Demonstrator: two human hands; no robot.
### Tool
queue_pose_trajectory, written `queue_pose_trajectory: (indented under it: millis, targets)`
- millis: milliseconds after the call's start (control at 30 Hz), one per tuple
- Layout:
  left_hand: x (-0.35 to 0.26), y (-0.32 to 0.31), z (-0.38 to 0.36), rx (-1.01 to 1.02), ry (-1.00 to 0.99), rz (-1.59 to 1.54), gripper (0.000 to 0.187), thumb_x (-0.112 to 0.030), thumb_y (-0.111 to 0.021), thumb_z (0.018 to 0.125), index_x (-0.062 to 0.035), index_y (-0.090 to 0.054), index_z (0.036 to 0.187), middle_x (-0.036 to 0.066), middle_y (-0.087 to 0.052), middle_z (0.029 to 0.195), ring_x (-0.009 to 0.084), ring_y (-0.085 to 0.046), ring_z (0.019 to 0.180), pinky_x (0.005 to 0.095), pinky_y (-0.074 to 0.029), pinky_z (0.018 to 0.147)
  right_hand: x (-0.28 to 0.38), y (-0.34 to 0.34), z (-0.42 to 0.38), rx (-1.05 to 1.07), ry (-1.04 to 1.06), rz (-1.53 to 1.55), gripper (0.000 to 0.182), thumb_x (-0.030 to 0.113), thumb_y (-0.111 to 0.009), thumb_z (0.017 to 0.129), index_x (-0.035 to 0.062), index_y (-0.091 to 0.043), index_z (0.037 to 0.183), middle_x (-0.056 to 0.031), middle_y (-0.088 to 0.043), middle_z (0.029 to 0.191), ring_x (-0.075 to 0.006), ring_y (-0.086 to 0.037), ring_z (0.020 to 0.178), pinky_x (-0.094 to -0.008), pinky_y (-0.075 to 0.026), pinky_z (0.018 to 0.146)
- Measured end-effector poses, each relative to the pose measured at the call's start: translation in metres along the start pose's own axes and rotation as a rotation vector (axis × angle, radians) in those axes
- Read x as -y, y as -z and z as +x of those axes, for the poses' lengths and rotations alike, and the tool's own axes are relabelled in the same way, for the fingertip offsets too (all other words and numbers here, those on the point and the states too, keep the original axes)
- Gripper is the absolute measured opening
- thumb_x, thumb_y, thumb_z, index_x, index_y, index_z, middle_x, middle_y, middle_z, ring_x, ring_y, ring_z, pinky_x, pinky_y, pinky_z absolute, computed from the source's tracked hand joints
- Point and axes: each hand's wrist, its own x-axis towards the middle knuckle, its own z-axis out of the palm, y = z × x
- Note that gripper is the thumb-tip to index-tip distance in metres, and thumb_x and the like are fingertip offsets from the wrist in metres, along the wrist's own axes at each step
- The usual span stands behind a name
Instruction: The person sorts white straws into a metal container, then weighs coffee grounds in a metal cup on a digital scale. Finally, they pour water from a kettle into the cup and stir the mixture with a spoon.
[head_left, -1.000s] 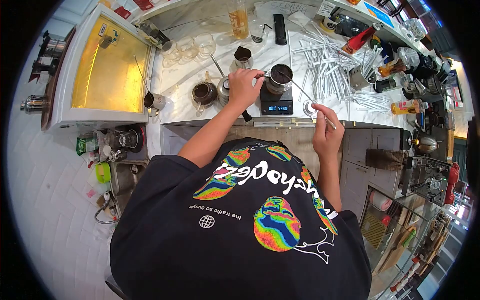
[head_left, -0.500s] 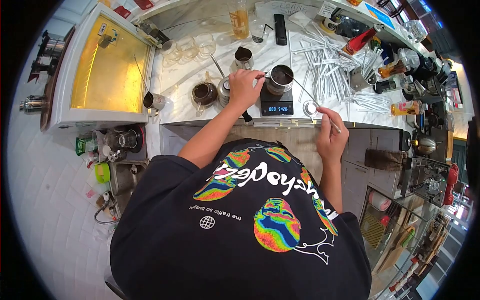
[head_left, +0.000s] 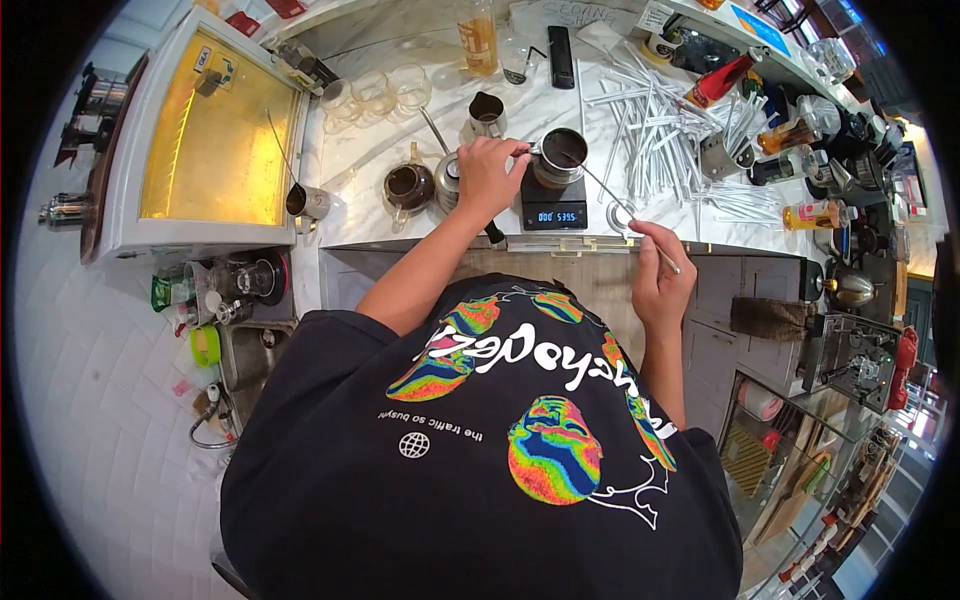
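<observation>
A metal pot [head_left: 558, 172] with dark contents stands on a black digital scale [head_left: 556, 216], whose display is lit blue. My left hand [head_left: 487, 172] pinches the handle at the pot's left side. Between the fingers of my right hand [head_left: 662, 268] is a long thin metal spoon [head_left: 609, 190], its far end down in the pot. A small round metal lid [head_left: 619, 216] lies right of the scale, beneath the spoon's shaft. Left of my left hand are a kettle [head_left: 447, 180], partly covered by my arm, and a glass pot [head_left: 408, 186] of dark liquid. A steel pitcher [head_left: 487, 114] stands behind.
Many white paper-wrapped sticks [head_left: 650, 120] are spread over the counter's right side, by a metal holder [head_left: 722, 157]. Several glasses [head_left: 372, 93], a bottle [head_left: 478, 45] and a black slim device [head_left: 561, 58] stand or lie at the back. A metal cup [head_left: 312, 203] is far left.
The spoon has shifted slightly in the pot, with my right hand a little lower. The number on the scale's display has changed. My left hand keeps its place.
</observation>
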Motion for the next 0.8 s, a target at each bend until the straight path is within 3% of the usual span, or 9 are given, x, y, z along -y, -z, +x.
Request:
queue_pose_trajectory:
  millis: [200,400,500,800]
  targets:
    - [0.002,-0.001,0.0,-0.004,-0.018,0.021,0.015,-0.024,-0.077,0.09,-0.0165,-0.078,0.103,0.0,-0.075,0.093,0.026,-0.065,0.099,0.0464,-0.039,0.096,-0.002,-0.011,0.007,-0.072,-0.121,0.133,0.018,0.0,-0.059,0.101,-0.0037,-0.074,0.112,-0.0142,-0.076,0.107,-0.0195,-0.072,0.105,-0.0316,-0.054,0.092]
    - [0.0,0.003,0.0,0.01,-0.027,0.042,0.016,-0.026,-0.074,0.092,-0.017,-0.078,0.106,0.002,-0.076,0.096,0.0265,-0.066,0.1,0.0455,-0.042,0.092,-0.003,-0.001,-0.001,-0.005,0.026,0.006,0.019,0.001,-0.06,0.101,-0.0023,-0.074,0.114,-0.0152,-0.076,0.107,-0.0241,-0.073,0.103,-0.0332,-0.054,0.093]
    - [0.001,0.0,-0.001,-0.008,-0.04,0.076,0.017,-0.026,-0.074,0.093,-0.0173,-0.078,0.107,0.001,-0.076,0.096,0.0257,-0.066,0.1,0.0456,-0.041,0.093,-0.008,-0.012,0.001,-0.02,-0.069,0.048,0.019,0.0,-0.06,0.101,-0.0018,-0.074,0.113,-0.0155,-0.076,0.106,-0.0259,-0.074,0.101,-0.0337,-0.054,0.093]
    - [0.003,-0.002,-0.001,-0.012,-0.01,0.05,0.015,-0.025,-0.077,0.091,-0.018,-0.078,0.104,-0.002,-0.077,0.094,0.0242,-0.065,0.1,0.0458,-0.038,0.096,-0.001,-0.002,0.001,0.003,0.034,-0.013,0.018,0.0,-0.062,0.1,-0.0017,-0.075,0.113,-0.0148,-0.077,0.106,-0.0234,-0.074,0.101,-0.0324,-0.055,0.091]
